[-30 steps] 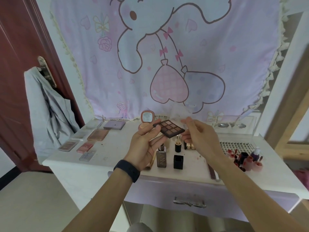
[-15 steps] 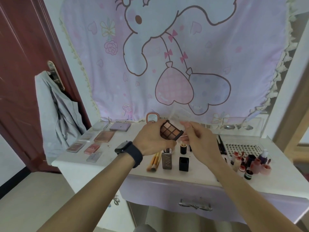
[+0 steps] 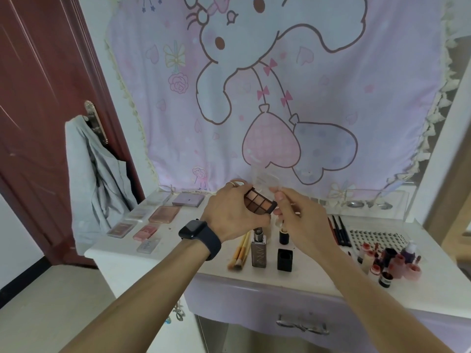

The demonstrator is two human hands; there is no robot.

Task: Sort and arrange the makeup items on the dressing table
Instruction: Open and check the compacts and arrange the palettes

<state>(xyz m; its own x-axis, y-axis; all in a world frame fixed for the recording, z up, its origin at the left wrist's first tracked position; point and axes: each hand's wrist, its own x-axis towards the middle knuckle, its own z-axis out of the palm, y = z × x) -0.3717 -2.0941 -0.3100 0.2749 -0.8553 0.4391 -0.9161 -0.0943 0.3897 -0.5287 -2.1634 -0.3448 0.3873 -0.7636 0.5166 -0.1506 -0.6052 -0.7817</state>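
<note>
Left hand (image 3: 234, 215) and right hand (image 3: 303, 220) hold a palette (image 3: 260, 203) above the worktop (image 3: 114, 248).
The left hand grips the open palette's left side. The right hand's curled fingers seem to pinch its raised clear lid (image 3: 265, 180), which is faint. The palette is above the worktop's middle, over a bottle (image 3: 258, 250) and brushes (image 3: 239, 253).

White dressing table (image 3: 175, 240) with palettes (image 3: 164, 214), brushes (image 3: 239, 253), bottles (image 3: 258, 250)
</note>
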